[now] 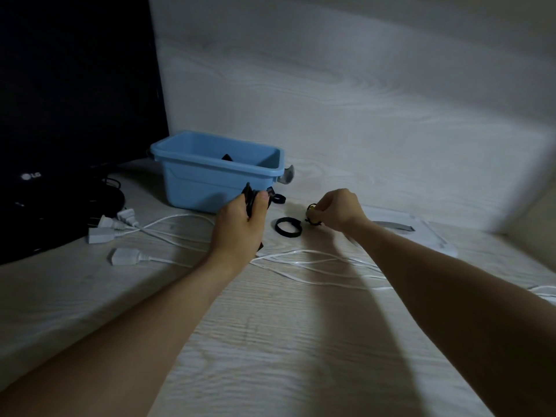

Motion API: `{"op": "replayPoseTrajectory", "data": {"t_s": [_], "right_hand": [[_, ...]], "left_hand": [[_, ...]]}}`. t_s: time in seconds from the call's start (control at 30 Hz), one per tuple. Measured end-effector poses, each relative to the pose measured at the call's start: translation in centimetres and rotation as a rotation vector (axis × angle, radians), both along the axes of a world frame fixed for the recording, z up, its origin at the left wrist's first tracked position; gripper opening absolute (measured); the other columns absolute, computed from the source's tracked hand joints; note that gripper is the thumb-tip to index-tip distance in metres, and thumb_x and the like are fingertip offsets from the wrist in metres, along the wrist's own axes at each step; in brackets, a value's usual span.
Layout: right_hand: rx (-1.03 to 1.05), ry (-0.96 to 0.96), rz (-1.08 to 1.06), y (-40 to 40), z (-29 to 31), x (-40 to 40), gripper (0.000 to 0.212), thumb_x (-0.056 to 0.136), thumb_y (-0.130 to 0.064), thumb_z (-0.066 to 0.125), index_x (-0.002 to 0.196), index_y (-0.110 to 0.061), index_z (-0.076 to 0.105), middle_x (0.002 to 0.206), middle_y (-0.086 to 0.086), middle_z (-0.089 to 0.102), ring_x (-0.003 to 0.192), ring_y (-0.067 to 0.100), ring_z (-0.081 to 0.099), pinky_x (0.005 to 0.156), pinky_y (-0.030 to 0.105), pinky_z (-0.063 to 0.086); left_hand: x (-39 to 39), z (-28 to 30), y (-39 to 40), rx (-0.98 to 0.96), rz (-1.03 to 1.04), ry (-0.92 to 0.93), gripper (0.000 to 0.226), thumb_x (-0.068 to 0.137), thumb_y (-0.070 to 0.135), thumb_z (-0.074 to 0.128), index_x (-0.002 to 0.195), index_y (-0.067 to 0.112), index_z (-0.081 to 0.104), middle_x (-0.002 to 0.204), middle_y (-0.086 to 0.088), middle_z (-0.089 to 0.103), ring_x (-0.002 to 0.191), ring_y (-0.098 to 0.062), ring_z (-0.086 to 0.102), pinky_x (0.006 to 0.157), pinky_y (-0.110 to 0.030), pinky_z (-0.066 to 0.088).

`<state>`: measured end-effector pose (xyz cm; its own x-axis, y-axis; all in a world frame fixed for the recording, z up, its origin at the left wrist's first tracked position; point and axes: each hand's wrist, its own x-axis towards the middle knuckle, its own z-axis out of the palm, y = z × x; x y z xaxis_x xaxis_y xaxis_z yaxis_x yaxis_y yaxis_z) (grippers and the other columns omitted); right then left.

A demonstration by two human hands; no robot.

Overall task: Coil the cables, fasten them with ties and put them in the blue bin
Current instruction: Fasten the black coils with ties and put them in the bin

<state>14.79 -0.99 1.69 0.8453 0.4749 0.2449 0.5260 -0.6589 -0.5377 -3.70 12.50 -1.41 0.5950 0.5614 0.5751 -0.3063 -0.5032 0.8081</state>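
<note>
My left hand (239, 225) grips a bundle of coiled black cable (251, 197) just in front of the blue bin (192, 183). My right hand (338, 210) pinches a small yellow-and-black item (312, 213), possibly a tie, to the right of the bin. A black looped tie (288, 227) lies on the table between my hands, and another black tie (278, 199) sits by the bin's front corner. White cables (304, 263) with plugs (123, 256) sprawl over the table. Something dark (227, 158) shows inside the bin.
A black LG monitor (72, 115) stands at the left with dark cables (108, 197) at its foot. A white flat object (421, 233) lies right of my right hand. The wood-grain wall rises behind the bin.
</note>
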Motion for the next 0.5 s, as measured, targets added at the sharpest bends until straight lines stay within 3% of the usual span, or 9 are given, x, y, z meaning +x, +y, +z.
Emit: {"op": "replayPoseTrajectory", "data": {"t_s": [0.13,0.23,0.4,0.5], "right_hand": [[0.077,0.093,-0.024,-0.1,0.4,-0.1,0.03,0.069,-0.022,0.091,0.073,-0.009,0.064,0.076,0.01,0.069,0.052,0.02,0.064,0.044,0.024,0.051],[0.107,0.114,-0.07,-0.7,0.2,0.1,0.028,0.07,-0.02,0.09,0.077,-0.009,0.065,0.081,0.011,0.068,0.052,0.02,0.061,0.045,0.026,0.053],[0.232,0.268,-0.046,-2.0,0.0,0.1,0.027,0.078,-0.008,0.083,0.1,-0.006,0.067,0.09,0.014,0.069,0.064,0.027,0.068,0.048,0.03,0.058],[0.146,0.166,-0.034,-2.7,0.2,0.1,0.021,0.075,-0.022,0.087,0.088,-0.009,0.075,0.082,0.007,0.073,0.065,0.018,0.069,0.053,0.022,0.055]], "left_hand": [[-0.1,0.1,-0.1,0.003,0.009,0.006,0.041,0.102,0.032,0.047,0.062,0.025,0.042,0.053,0.007,0.046,0.053,-0.016,0.047,0.057,-0.034,0.042],[-0.2,0.2,-0.3,0.022,0.012,0.009,0.042,0.102,0.031,0.047,0.062,0.024,0.04,0.052,0.007,0.045,0.052,-0.014,0.046,0.055,-0.031,0.039],[-0.3,0.2,-0.4,0.039,0.018,0.015,0.042,0.102,0.031,0.047,0.062,0.022,0.041,0.053,0.005,0.046,0.052,-0.015,0.047,0.053,-0.03,0.039],[-0.3,0.2,-0.4,0.034,0.011,0.022,0.041,0.102,0.032,0.047,0.062,0.023,0.042,0.053,0.005,0.046,0.052,-0.015,0.046,0.054,-0.03,0.038]]}}
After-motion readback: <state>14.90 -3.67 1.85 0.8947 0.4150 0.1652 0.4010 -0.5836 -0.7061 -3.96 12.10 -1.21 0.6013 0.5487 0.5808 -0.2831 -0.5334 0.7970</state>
